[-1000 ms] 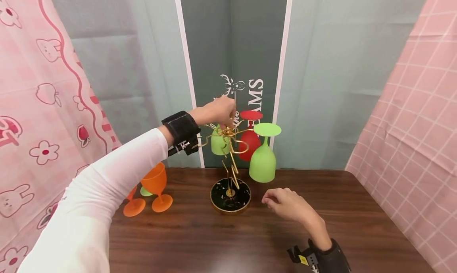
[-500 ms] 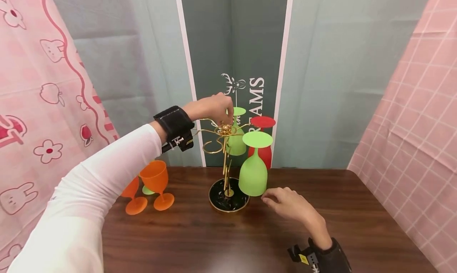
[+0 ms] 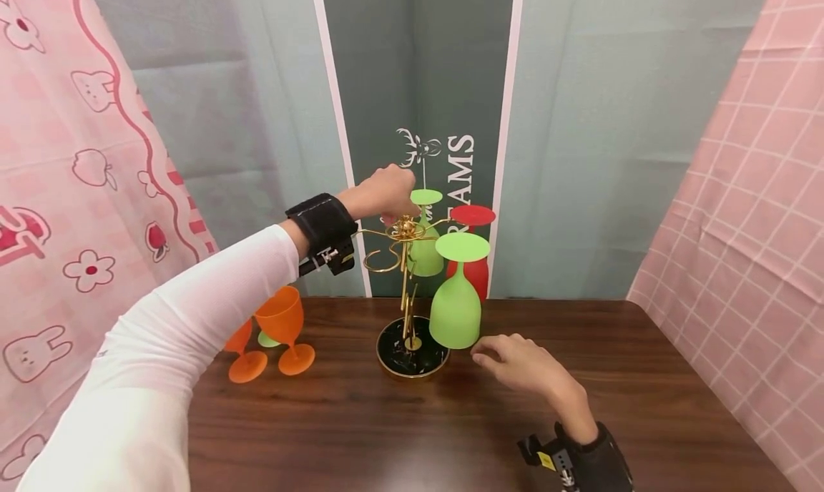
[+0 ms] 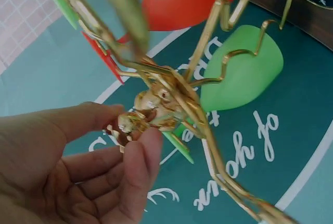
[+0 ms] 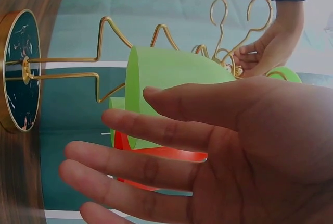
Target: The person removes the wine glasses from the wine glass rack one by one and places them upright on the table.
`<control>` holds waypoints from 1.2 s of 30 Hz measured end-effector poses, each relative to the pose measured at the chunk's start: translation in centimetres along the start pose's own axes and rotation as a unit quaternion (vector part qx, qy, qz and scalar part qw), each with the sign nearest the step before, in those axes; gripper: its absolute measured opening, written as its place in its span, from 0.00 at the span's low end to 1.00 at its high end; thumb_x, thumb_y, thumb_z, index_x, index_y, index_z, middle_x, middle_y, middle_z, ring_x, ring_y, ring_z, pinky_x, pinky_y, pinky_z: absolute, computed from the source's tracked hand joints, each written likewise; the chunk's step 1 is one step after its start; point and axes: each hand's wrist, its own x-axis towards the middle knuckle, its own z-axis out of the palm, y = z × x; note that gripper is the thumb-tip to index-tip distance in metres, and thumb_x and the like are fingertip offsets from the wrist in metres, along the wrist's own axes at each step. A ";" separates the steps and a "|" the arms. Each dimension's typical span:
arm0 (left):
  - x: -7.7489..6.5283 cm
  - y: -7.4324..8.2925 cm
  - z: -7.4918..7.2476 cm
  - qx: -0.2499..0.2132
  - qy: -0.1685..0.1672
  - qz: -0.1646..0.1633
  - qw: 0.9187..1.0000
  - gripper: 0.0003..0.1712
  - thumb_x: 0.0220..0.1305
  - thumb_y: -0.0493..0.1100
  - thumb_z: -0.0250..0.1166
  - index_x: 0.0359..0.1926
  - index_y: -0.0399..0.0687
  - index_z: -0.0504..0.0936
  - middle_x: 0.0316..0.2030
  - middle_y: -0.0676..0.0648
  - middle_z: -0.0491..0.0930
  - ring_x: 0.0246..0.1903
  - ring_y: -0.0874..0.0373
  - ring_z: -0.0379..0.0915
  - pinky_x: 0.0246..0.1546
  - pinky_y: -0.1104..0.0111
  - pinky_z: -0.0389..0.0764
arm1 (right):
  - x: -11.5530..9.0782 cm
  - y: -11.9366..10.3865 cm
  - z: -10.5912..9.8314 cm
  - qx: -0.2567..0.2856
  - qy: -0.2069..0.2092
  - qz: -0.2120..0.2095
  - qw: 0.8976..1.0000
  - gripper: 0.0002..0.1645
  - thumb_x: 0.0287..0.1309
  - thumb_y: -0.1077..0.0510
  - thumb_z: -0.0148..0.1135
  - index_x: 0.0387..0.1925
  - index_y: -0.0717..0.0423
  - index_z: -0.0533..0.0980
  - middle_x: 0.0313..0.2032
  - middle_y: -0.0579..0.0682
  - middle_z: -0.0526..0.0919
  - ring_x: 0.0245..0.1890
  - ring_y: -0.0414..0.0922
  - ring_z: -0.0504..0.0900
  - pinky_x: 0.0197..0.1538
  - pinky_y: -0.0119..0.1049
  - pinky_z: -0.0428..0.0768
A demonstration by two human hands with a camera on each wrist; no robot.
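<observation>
At the top of a gold wine glass rack (image 3: 406, 292), my left hand (image 3: 386, 192) pinches a small gold knob (image 4: 127, 122) between thumb and fingertips. Upside down from the rack's hooks hang a green goblet (image 3: 455, 310) in front, a red goblet (image 3: 476, 274) behind it and another green goblet (image 3: 425, 256) at the back. Low beside the front green goblet, my right hand (image 3: 524, 363) holds nothing, its fingers loosely extended in the right wrist view. Whether it touches that goblet, I cannot tell.
Orange goblets (image 3: 283, 317) stand upright on the wooden table (image 3: 335, 420) at the left, partly behind the left sleeve. A light green piece (image 3: 267, 340) shows between them. The rack's round black base (image 3: 393, 349) sits mid-table. Cloth hangs behind and on both sides.
The rack's top has turned under my left hand. The front green goblet swung nearer and leftward, while the red and rear green ones shifted right. My right hand stayed in place.
</observation>
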 end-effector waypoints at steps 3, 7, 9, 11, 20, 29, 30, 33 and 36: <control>-0.2 0.0 -0.2 -0.015 -0.009 -0.015 1.000 0.21 0.65 0.40 0.62 0.17 0.49 0.65 0.11 0.52 0.71 0.13 0.62 0.76 0.27 0.69 0.80 | 0.1 -0.2 0.0 -0.001 -0.002 0.001 1.000 0.10 0.68 0.55 0.63 0.46 0.51 0.85 0.40 0.44 0.89 0.38 0.40 0.85 0.42 0.43 0.83; -0.1 -0.1 -0.5 -0.020 -0.033 -0.028 0.999 0.21 0.64 0.37 0.60 0.17 0.50 0.62 0.10 0.54 0.67 0.14 0.62 0.77 0.25 0.70 0.79 | 0.0 -0.5 0.1 -0.006 -0.007 0.010 1.000 0.11 0.69 0.53 0.63 0.47 0.50 0.85 0.43 0.45 0.89 0.42 0.44 0.87 0.45 0.47 0.84; 0.0 0.0 -0.6 -0.013 -0.041 -0.025 0.999 0.21 0.64 0.37 0.60 0.17 0.50 0.61 0.09 0.55 0.66 0.14 0.63 0.76 0.23 0.72 0.75 | -0.1 -0.5 0.1 -0.006 -0.010 0.015 1.000 0.11 0.69 0.53 0.63 0.47 0.51 0.85 0.43 0.45 0.89 0.43 0.45 0.87 0.46 0.48 0.84; 0.2 0.1 -0.7 -0.004 -0.047 -0.026 0.999 0.22 0.63 0.37 0.60 0.16 0.51 0.61 0.09 0.55 0.65 0.13 0.64 0.75 0.22 0.73 0.71 | -0.1 -0.5 0.1 -0.005 -0.014 0.018 1.000 0.11 0.69 0.53 0.63 0.48 0.51 0.85 0.44 0.46 0.89 0.43 0.45 0.87 0.46 0.49 0.84; 0.3 0.2 -1.0 0.027 -0.083 -0.034 0.996 0.19 0.68 0.39 0.59 0.19 0.49 0.65 0.11 0.55 0.69 0.14 0.66 0.73 0.30 0.71 0.72 | -0.3 -0.4 0.2 0.008 -0.030 0.029 0.999 0.12 0.69 0.51 0.63 0.48 0.49 0.84 0.44 0.45 0.88 0.41 0.43 0.84 0.46 0.49 0.83; 0.5 0.0 -0.9 0.059 -0.099 -0.040 0.993 0.11 0.74 0.44 0.60 0.34 0.44 0.73 0.25 0.52 0.74 0.24 0.62 0.75 0.33 0.71 0.72 | -0.3 -0.8 0.4 0.006 -0.026 0.035 0.999 0.12 0.68 0.50 0.63 0.48 0.48 0.84 0.44 0.43 0.88 0.43 0.44 0.84 0.49 0.51 0.82; 0.4 -0.1 -0.9 0.058 -0.098 -0.040 0.993 0.10 0.74 0.44 0.60 0.36 0.43 0.75 0.26 0.52 0.75 0.26 0.61 0.77 0.34 0.70 0.73 | -0.3 -0.9 0.5 0.008 -0.027 0.034 0.999 0.12 0.68 0.50 0.63 0.48 0.48 0.84 0.44 0.43 0.88 0.43 0.44 0.84 0.49 0.51 0.82; 0.4 -0.6 -0.9 0.061 -0.092 -0.038 0.993 0.08 0.73 0.42 0.61 0.37 0.42 0.78 0.26 0.52 0.77 0.31 0.58 0.79 0.34 0.70 0.73 | -0.2 -1.1 0.6 0.014 -0.028 0.037 0.999 0.12 0.68 0.51 0.64 0.49 0.49 0.84 0.44 0.44 0.88 0.42 0.44 0.85 0.49 0.51 0.82; 0.5 -1.3 -0.8 0.063 -0.080 -0.028 0.994 0.07 0.70 0.39 0.61 0.33 0.42 0.81 0.24 0.51 0.77 0.29 0.56 0.76 0.32 0.68 0.70 | -0.2 -1.4 0.7 0.021 -0.032 0.046 0.998 0.12 0.67 0.51 0.64 0.49 0.49 0.84 0.44 0.44 0.88 0.42 0.43 0.84 0.49 0.51 0.83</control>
